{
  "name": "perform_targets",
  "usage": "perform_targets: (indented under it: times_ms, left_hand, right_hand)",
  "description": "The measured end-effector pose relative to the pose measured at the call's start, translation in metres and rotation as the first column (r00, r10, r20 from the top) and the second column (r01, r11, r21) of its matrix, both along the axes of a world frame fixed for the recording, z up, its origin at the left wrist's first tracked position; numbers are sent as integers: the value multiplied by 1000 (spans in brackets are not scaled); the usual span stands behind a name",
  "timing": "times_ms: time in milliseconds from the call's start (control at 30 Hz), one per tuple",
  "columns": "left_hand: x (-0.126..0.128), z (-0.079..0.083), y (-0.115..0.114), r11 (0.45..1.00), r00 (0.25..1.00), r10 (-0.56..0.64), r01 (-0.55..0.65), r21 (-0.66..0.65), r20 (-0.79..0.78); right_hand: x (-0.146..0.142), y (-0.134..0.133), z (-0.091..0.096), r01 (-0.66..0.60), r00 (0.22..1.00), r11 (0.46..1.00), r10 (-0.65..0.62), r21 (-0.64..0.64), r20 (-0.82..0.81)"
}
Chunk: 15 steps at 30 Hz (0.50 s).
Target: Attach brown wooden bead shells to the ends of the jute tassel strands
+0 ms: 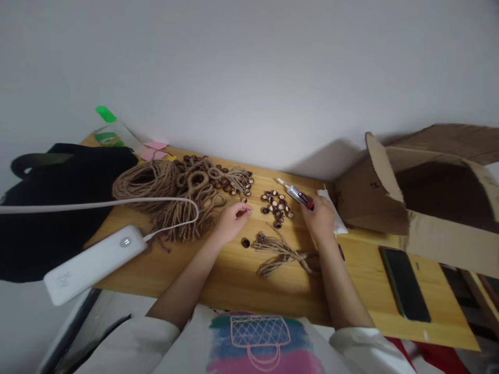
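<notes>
My right hand (pixel 320 215) is closed around the lower end of a silver, black and red glue tube (pixel 298 196), whose white nozzle points up and left. My left hand (pixel 234 221) has its fingers curled together just above the wood; whatever is in them, if anything, I cannot make out. Between the hands lies a scatter of small brown caps (pixel 277 203) that look like acorn caps, several showing pale insides. One dark cap (pixel 245 242) sits alone below my left hand. Closer to me rests a tied bundle of twine (pixel 280 254) with loose strands.
Coiled twine (pixel 146 179) and more twine bundles with caps lie at the left. A white power bank (pixel 95 265) with a cable is in front of a black bag (pixel 58 208). An open cardboard box (pixel 370 192) and a phone (pixel 405 283) are at the right.
</notes>
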<state>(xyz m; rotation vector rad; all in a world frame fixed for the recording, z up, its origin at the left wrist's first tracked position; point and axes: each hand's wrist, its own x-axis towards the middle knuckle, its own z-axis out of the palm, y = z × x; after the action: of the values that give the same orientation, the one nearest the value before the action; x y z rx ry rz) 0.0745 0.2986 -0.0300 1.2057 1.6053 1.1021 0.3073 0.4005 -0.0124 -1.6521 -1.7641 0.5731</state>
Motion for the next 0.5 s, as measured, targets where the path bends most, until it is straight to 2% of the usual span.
perform_targets:
  times_ms: [100, 200, 367, 500]
  left_hand:
    - [0, 1, 0, 1000, 1000, 1, -1, -8, -23]
    - [0, 2, 0, 1000, 999, -11, 10, -19, -40]
    - [1, 4, 0, 999, 997, -40, 38, -35, -73]
    - [2, 3, 0, 998, 993, -51, 48, -33, -102]
  right_hand:
    - [1, 0, -6, -54, 982, 995, 38, 81, 186]
    - [8, -4, -10, -82, 938, 983, 20, 165, 346]
    - [16, -8, -9, -69, 865, 994, 16, 87, 501]
    - [10, -3, -5, -94, 835, 995, 56, 42, 547]
